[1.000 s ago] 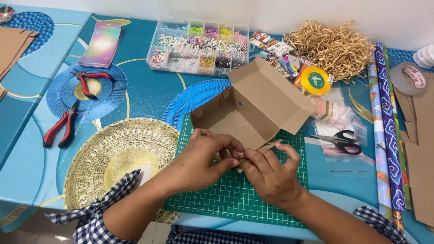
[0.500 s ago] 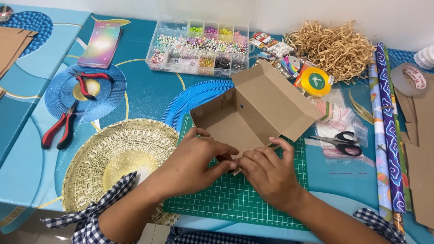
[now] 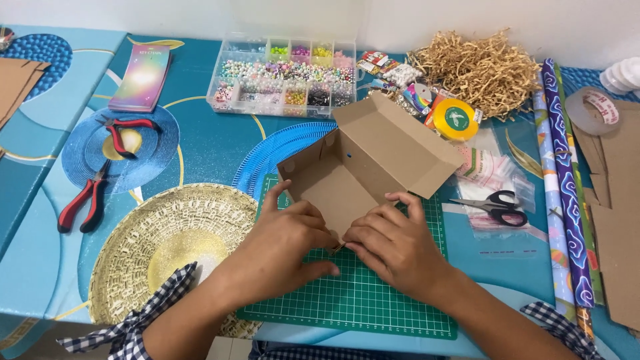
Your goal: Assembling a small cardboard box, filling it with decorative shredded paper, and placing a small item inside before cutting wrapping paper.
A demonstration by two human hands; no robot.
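Cardboard box (image 3: 370, 160), brown and half-folded, sits on the green cutting mat (image 3: 360, 293) near the front edge of the bench (image 3: 207, 133), its open side facing up and one large flap leaning away toward the back. From the head view, I see both hands pressed together at the box's near corner. My left hand (image 3: 290, 243) has its grip closed around the near edge of the cardboard, thumb tucked low against the mat. My right hand (image 3: 393, 247) pinches the same corner from the other side, fingers curled over the wall and touching the left hand's fingertips.

Just left of the mat lies a gold woven placemat (image 3: 167, 247). Two red-handled pliers (image 3: 83, 203) lie toward the left edge. At the back edge stands a clear bead organiser (image 3: 280, 77), with a pile of shredded tan paper (image 3: 480, 70) to its right. A yellow ribbon spool (image 3: 457, 119) sits just behind the box. Black scissors (image 3: 493, 207) lie on clear bags right of the mat, and rolls of wrapping paper (image 3: 563, 180) run along the right side.
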